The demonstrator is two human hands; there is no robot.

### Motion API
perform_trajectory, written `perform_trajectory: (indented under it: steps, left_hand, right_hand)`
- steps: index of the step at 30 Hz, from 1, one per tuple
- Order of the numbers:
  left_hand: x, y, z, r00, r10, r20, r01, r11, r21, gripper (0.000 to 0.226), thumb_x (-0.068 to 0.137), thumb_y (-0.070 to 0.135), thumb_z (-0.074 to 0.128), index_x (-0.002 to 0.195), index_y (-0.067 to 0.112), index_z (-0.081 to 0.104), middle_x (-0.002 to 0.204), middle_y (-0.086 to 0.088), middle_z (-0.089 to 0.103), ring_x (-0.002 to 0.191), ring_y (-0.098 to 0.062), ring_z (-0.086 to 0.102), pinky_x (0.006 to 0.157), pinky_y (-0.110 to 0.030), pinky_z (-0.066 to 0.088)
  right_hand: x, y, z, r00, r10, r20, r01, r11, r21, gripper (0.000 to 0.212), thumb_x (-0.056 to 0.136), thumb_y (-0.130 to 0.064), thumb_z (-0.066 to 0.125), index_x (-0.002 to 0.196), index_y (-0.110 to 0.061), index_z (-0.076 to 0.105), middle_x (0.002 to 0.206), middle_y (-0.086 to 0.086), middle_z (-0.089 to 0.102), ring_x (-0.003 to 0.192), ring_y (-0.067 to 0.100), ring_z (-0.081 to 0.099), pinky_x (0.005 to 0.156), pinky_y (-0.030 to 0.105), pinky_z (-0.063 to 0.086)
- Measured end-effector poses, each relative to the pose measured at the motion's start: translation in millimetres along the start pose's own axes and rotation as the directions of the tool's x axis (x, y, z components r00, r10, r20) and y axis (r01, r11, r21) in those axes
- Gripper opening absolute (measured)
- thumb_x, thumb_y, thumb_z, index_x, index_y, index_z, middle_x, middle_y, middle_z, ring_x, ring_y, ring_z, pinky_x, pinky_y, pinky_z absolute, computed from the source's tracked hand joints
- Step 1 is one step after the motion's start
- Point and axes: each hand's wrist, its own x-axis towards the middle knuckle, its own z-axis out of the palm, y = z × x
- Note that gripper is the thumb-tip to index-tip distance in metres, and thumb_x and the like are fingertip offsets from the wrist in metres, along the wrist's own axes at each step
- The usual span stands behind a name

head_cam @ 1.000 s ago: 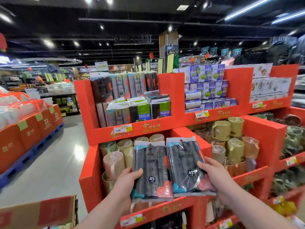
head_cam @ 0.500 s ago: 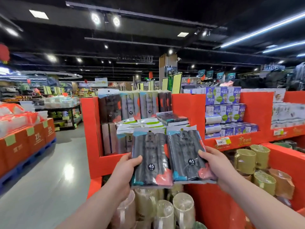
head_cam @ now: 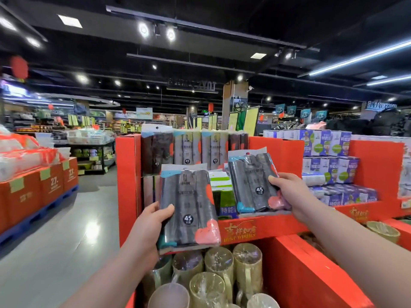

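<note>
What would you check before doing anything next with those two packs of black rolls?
1. Left hand grips left pack, thumb on its front: ok.
2. Right hand grips right pack by its side: ok.
3. The two packs apart from each other: ok.
4. Right pack up at the red shelf front edge: ok.
5. Free spot on that shelf: cannot tell; green-and-white packs lie there.
6. Left pack clear of the wrapped cups below: cannot tell.
</note>
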Motion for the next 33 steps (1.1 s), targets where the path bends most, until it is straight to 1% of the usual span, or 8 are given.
perform_trajectory:
  steps: [3,8,14,21,24,26,29,33]
  left_hand:
    - [6.8,4.0,-3.2,0.998,0.036,-0.044,-0.036,0.999,0.009,0.013,0.093,0.01,0.054,0.103,0.01,0.063,0.088,-0.014,0.073,0.075,-0.03,0.069,0.062,-0.037,0.053]
    - [21.1,10.8,2.6,0.992,0.049,-0.116,-0.049,0.999,0.0,0.016,0.093,0.013,0.055,0.107,0.011,0.062,0.09,-0.013,0.073,0.072,-0.029,0.068,0.056,-0.034,0.052]
    - [35.0,12.8,6.6,0.986,0.078,-0.147,-0.077,0.997,0.016,0.017,0.093,0.014,0.055,0.108,0.009,0.061,0.087,-0.014,0.074,0.071,-0.031,0.07,0.059,-0.038,0.054]
    - [45.0,14.9,7.7,0.969,0.117,-0.216,-0.115,0.993,0.019,0.016,0.094,0.011,0.053,0.108,0.012,0.06,0.082,-0.012,0.075,0.064,-0.028,0.071,0.059,-0.037,0.054]
    - [48.7,13.8,8.4,0.963,0.124,-0.237,-0.125,0.992,0.012,0.017,0.093,0.011,0.053,0.108,0.012,0.06,0.081,-0.012,0.075,0.063,-0.027,0.071,0.058,-0.037,0.053]
    - [50.6,12.4,9.5,0.959,0.124,-0.253,-0.127,0.992,0.005,0.017,0.093,0.011,0.054,0.109,0.012,0.06,0.081,-0.012,0.075,0.064,-0.028,0.071,0.058,-0.037,0.053]
    - [53.5,10.5,11.2,0.957,0.117,-0.267,-0.124,0.992,-0.009,0.028,0.091,0.011,0.057,0.119,0.012,0.056,0.093,-0.015,0.073,0.071,-0.031,0.071,0.059,-0.039,0.054]
    - [57.5,8.7,13.3,0.961,0.107,-0.256,-0.112,0.994,-0.002,0.026,0.091,0.012,0.056,0.117,0.013,0.058,0.094,-0.015,0.074,0.073,-0.032,0.071,0.06,-0.039,0.054]
  right_hand:
    - [23.7,-14.0,5.6,1.0,0.012,-0.005,-0.012,0.998,-0.066,0.01,0.093,-0.011,0.057,0.089,-0.002,0.061,0.065,0.011,0.046,0.031,0.013,0.044,0.031,0.016,0.036]
    - [58.1,-27.7,24.8,0.999,0.049,0.022,-0.044,0.985,-0.166,0.028,0.093,-0.008,0.057,0.066,-0.01,0.049,0.054,0.005,0.038,0.018,0.007,0.032,0.027,0.01,0.022]
    - [99.5,-26.2,62.7,0.989,0.124,0.085,-0.104,0.973,-0.206,0.018,0.091,-0.011,0.061,0.079,-0.007,0.049,0.064,0.009,0.044,0.03,0.016,0.044,0.032,0.016,0.029]
    - [130.9,-14.7,98.0,0.978,0.154,0.142,-0.099,0.936,-0.337,0.017,0.092,-0.016,0.06,0.102,-0.004,0.052,0.066,0.002,0.042,0.052,0.015,0.035,0.04,0.024,0.031]
    - [135.6,-11.0,105.6,0.967,0.169,0.191,-0.092,0.931,-0.354,0.012,0.093,-0.012,0.058,0.094,-0.004,0.049,0.068,0.005,0.047,0.055,0.018,0.044,0.043,0.016,0.044]
    - [141.9,-5.9,107.1,0.96,0.147,0.237,-0.052,0.93,-0.365,0.014,0.09,-0.008,0.058,0.078,-0.007,0.052,0.07,0.009,0.055,0.059,0.022,0.055,0.064,0.025,0.057]
    - [139.0,-3.9,108.1,0.955,0.088,0.282,0.094,0.814,-0.573,0.013,0.089,-0.011,0.058,0.078,-0.006,0.055,0.084,0.012,0.062,0.073,0.024,0.06,0.073,0.03,0.054]
    - [124.9,-3.1,101.0,0.864,-0.144,0.483,0.486,0.49,-0.724,0.048,0.096,-0.035,0.048,0.137,-0.011,0.046,0.138,0.008,0.052,0.126,0.027,0.048,0.102,0.037,0.038]
